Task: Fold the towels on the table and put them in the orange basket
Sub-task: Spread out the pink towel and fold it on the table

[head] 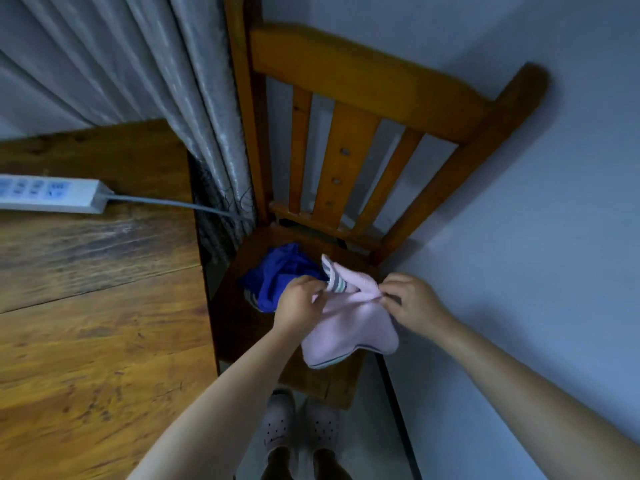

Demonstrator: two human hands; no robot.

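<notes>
A pale pink towel [349, 327] with a striped border hangs between both my hands above the seat of a wooden chair [349, 161]. My left hand [299, 303] grips its left upper edge near the striped corner. My right hand [410, 301] pinches the bunched upper edge on the right. A crumpled blue towel [273, 275] lies on the chair seat, just left of my left hand and partly hidden by it. No orange basket is in view.
A wooden table [97, 306] fills the left side, carrying a white power strip [52, 195] whose cable runs toward the grey curtain [149, 64]. A pale wall stands at the right. My feet in light clogs [298, 424] stand before the chair.
</notes>
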